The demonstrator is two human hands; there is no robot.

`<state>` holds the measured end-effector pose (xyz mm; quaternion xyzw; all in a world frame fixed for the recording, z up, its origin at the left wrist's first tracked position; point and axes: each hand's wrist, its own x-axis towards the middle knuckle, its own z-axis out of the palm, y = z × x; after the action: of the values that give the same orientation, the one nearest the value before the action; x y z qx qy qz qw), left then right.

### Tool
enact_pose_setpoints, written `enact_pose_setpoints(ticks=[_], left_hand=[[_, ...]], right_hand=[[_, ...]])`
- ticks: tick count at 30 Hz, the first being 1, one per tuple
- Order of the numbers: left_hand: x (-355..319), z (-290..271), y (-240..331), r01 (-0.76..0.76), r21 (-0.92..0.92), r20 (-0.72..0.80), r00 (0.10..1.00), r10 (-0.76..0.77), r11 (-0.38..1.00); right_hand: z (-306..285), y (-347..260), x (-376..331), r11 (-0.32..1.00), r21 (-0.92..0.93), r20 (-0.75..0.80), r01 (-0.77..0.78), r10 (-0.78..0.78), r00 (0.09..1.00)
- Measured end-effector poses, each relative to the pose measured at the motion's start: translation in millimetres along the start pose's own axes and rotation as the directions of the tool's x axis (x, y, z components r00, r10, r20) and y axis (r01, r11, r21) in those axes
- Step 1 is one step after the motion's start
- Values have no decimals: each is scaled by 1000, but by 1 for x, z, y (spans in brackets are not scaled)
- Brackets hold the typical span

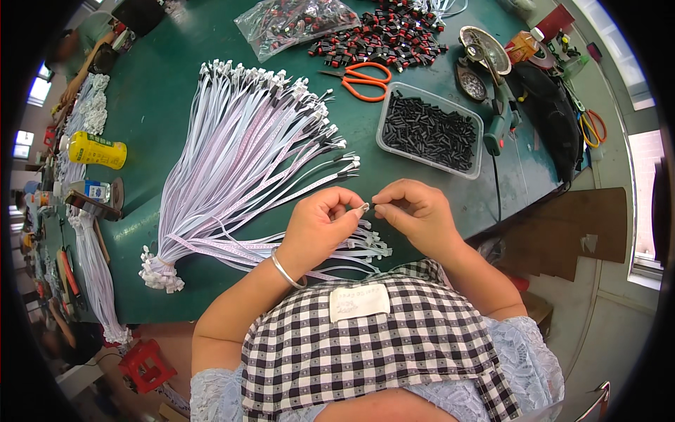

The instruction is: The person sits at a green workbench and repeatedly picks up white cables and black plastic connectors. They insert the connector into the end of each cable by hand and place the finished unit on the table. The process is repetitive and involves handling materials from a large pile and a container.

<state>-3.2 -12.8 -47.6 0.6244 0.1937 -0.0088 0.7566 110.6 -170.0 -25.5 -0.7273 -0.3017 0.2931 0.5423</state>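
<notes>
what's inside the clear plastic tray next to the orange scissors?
The clear plastic tray holds a heap of small black tube-like pieces, filling most of it. What lies beneath the top layer, and the tray's bottom, is covered. The orange scissors lie outside, to its left.

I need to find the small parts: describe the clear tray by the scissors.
The tray is a shallow rectangular tub of clear plastic with rounded corners and a raised rim. It sits flat on the green table, skewed to the table edge, just right of the orange scissors and left of a glue gun. It is open, with no lid in view, and filled with a loose layer of small black tube-like pieces. Neither hand touches it; the right hand is nearer.
</notes>
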Motion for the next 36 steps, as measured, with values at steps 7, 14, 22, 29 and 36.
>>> enact_pose_setpoints(ticks=[7,14,22,29,36], left_hand=[[0,1,0,-18,62,-13,1000,19,998],[1,4,3,-47,138,-20,999,50,989],[-1,-2,5,-140,230,68,990,127,963],[-2,-18,14,78,42,242,966,-86,996],[-3,-19,12,-86,107,125,990,72,991]], right_hand=[[0,-3,2,987,-118,-14,110,-113,994],[-3,-2,6,886,-320,53,335,-336,940],[-3,-7,7,909,-312,87,278,-264,961],[-9,-6,18,793,-349,246,500,-437,865],[-11,-5,21,884,-288,233,370,-310,922]])
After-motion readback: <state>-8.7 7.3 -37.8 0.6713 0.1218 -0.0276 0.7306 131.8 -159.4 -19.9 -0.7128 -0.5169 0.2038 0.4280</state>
